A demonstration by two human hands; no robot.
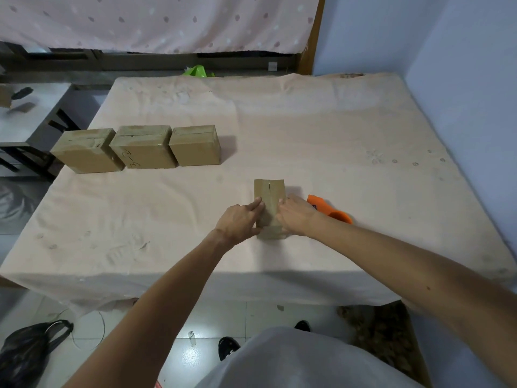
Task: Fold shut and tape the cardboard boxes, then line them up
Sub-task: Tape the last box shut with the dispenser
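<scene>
- Here, a small cardboard box [269, 191] stands on the tabletop [335, 130], a little right of the middle and toward the near edge, with both hands on it.
- The left hand [240, 219] lies against the box's left side. Its fingers [258, 205] are stretched out straight and rest flat on the top face; they are not wrapped round anything.
- The right hand [295, 215] covers the box's right side. Its fingers are bent over the right edge, with the tips on the top face close to the left fingertips. The thumb is hidden.
- The top flaps are folded down. The seam between them shows as a thin dark slit at the far end of the top face, beyond the fingertips.
- An orange tape dispenser [331, 212] lies on the tabletop just beside the right hand, partly hidden behind the wrist. Neither hand touches it.
- A row of three closed boxes [142, 148] sits well apart from the hands, at the far left of the tabletop. They stand side by side, touching or nearly so, with glossy tape over their tops, and the middle one has handwriting on its front face.
- A pale pink cloth covers the tabletop and hangs over the near edge.
- A black bag [25, 351] lies on the tiled floor at lower left.
</scene>
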